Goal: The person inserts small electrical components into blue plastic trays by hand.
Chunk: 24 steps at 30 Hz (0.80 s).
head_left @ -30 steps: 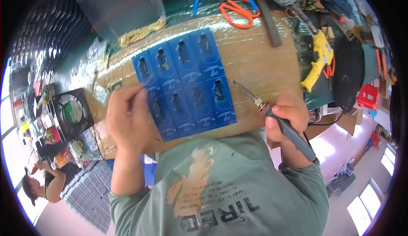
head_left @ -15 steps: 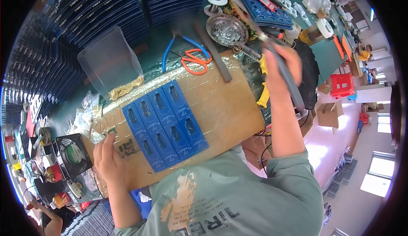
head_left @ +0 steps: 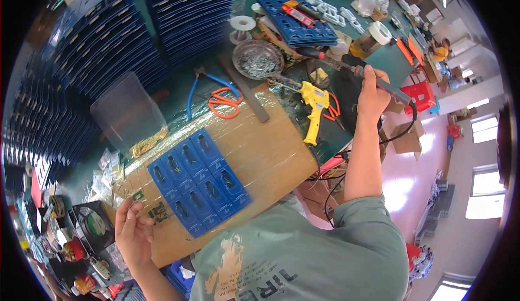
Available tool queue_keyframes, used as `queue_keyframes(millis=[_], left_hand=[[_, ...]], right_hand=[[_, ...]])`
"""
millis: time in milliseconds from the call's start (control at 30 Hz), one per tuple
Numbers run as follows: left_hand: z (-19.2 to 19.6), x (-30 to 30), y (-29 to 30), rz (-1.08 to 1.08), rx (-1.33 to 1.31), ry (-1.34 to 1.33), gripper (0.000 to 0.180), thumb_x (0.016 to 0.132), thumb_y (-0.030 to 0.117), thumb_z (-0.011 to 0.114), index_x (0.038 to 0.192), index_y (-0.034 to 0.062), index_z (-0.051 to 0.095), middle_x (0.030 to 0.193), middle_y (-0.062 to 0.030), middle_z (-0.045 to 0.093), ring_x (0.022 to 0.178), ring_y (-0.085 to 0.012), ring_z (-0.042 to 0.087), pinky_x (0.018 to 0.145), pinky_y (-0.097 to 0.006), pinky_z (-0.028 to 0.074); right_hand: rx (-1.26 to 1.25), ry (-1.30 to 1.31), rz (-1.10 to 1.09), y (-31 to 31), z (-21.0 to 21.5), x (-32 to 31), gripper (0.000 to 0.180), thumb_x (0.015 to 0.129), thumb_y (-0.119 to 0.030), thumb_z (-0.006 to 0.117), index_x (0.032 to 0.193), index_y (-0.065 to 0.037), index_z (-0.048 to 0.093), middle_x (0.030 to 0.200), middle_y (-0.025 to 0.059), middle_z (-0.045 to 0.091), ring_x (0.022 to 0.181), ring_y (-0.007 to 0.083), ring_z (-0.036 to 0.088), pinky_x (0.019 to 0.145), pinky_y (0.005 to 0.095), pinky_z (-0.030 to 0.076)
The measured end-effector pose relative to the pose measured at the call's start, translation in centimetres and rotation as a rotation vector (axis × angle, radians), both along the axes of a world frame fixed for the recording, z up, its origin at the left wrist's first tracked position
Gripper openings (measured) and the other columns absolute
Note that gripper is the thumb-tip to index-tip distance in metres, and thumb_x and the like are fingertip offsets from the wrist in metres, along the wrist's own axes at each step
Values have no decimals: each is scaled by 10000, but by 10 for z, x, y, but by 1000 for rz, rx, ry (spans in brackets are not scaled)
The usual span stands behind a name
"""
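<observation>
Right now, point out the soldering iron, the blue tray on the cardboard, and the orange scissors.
soldering iron (head_left: 379, 81), head view, on the dark handle above the right hand.
blue tray (head_left: 197, 179), head view, on its middle compartments.
orange scissors (head_left: 225, 101), head view, on the handle loops.

left hand (head_left: 131, 235): low, fingers curled, pinching | right hand (head_left: 372, 91): arm outstretched, fist closed

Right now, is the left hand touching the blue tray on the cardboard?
Apart. The head view shows bare cardboard between the left hand and the blue tray.
</observation>
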<state>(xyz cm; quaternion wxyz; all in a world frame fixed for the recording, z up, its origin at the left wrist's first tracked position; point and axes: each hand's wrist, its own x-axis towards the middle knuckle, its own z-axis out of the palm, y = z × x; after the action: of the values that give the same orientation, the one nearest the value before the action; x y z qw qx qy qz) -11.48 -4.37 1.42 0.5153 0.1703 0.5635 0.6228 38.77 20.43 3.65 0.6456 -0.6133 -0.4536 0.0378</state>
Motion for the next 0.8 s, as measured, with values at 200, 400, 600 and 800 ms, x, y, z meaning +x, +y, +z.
queue_keyframes(millis=[200,400,600,800], left_hand=[[-22,3,2,99,131,-205,272,995,66,461,1253,11,529,992,-96,622,797,-161,608,592,-281,524],[-34,9,0,-51,122,-2,239,952,77,550,1170,-7,601,861,-59,591,765,-140,560,654,-296,530],[-24,30,3,-77,-62,28,290,951,112,580,1205,-27,587,836,-49,593,683,-123,579,566,-267,526],[-16,44,10,-139,-157,160,380,946,135,580,1270,-61,544,902,-45,587,704,-127,588,562,-246,516]], right_hand=[[30,101,-6,4,2,22,240,870,-222,692,828,13,661,749,41,648,732,102,561,699,257,445],[-118,-130,29,7,3,9,185,870,-194,708,927,-20,689,654,-13,577,585,49,474,524,220,366],[-276,381,315,7,-16,-6,336,826,-156,774,1110,-42,633,789,-2,614,582,53,496,498,210,379],[-319,691,429,-11,-29,-4,342,866,-154,724,1166,-32,614,833,15,574,532,57,459,442,184,330]])
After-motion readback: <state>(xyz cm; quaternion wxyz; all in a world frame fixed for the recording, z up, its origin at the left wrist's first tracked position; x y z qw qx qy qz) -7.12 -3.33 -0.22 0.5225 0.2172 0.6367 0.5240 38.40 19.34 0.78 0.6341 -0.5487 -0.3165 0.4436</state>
